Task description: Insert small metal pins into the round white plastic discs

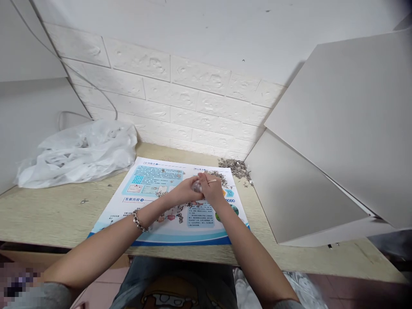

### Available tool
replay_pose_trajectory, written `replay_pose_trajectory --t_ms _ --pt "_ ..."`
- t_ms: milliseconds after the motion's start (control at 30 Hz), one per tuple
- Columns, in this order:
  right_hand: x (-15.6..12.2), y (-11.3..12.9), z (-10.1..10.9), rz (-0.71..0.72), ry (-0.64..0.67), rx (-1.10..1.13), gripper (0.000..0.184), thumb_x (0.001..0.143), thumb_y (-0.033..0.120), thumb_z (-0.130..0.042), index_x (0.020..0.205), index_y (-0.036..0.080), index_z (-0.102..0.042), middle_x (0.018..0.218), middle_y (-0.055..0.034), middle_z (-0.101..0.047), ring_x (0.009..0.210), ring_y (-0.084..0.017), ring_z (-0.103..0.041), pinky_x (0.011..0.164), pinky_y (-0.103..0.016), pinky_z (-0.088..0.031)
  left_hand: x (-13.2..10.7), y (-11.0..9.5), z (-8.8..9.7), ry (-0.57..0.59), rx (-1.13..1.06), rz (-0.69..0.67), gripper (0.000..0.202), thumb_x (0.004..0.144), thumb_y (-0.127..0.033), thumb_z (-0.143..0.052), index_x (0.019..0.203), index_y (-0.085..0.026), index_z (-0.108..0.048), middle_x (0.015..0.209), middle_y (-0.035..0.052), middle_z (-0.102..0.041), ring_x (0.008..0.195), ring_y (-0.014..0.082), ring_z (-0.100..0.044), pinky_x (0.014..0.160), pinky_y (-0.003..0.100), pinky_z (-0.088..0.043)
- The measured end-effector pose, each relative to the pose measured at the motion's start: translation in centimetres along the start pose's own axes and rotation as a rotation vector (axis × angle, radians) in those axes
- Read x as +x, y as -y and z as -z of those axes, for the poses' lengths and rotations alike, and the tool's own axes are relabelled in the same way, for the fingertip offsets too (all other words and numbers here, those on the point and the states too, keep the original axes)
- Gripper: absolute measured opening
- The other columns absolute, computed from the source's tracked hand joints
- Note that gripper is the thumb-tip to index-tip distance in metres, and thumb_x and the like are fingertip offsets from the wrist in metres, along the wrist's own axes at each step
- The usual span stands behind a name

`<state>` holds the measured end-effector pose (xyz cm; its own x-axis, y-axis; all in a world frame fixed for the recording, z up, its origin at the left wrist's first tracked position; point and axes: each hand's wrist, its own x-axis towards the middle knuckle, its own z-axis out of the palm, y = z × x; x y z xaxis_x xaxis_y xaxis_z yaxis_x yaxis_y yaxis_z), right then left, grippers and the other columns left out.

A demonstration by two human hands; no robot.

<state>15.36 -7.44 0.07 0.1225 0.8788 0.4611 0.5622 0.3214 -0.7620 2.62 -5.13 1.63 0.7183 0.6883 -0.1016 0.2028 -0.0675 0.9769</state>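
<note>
My left hand (183,195) and my right hand (210,193) meet over a printed blue and white poster (144,180) on the wooden table (48,214). Both are closed around a small clear object (196,186) held between them. A thin pale stick (212,181) juts out to the right from my right hand's fingers. Several small metal pieces (175,210) lie scattered on the poster under and around the hands. A beaded bracelet (139,222) is on my left wrist.
A pile of small metal parts (236,167) lies at the poster's far right corner against the brick-pattern wall. A crumpled white plastic bag (80,154) sits far left. Large grey boards (322,163) lean on the right. One stray metal piece (84,201) lies on the table.
</note>
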Motion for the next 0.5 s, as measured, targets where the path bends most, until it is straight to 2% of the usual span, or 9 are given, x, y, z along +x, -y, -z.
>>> replay_pose_trajectory --t_ms 133,233,500 --pt "-0.17 -0.02 -0.24 -0.192 -0.197 0.189 0.047 0.083 0.052 -0.033 0.054 0.017 -0.044 0.046 0.0003 -0.042 0.046 -0.011 -0.038 0.047 -0.024 -0.03 -0.02 -0.27 0.03 -0.016 -0.057 0.074 0.054 0.063 -0.024 -0.063 0.113 -0.014 -0.045 0.078 0.005 -0.059 0.065 0.017 -0.059 0.055 0.029 -0.05" --pt "-0.13 0.15 -0.38 -0.2 -0.275 0.17 0.047 0.083 0.053 -0.033 0.053 0.017 -0.043 0.046 0.0002 -0.041 0.046 -0.011 -0.039 0.048 -0.024 -0.031 -0.08 -0.41 0.14 -0.019 -0.06 0.089 0.055 0.064 -0.025 -0.064 0.114 -0.014 -0.045 0.077 0.0043 -0.059 0.064 0.0159 -0.059 0.057 0.03 -0.051" --pt "0.03 -0.05 -0.45 -0.243 -0.247 0.117 0.047 0.083 0.053 -0.032 0.054 0.017 -0.041 0.045 0.001 -0.038 0.046 -0.011 -0.037 0.048 -0.025 -0.028 -0.01 -0.27 0.08 -0.028 -0.071 0.072 0.054 0.065 -0.025 -0.064 0.114 -0.014 -0.045 0.078 0.0046 -0.059 0.063 0.0152 -0.058 0.055 0.028 -0.051"
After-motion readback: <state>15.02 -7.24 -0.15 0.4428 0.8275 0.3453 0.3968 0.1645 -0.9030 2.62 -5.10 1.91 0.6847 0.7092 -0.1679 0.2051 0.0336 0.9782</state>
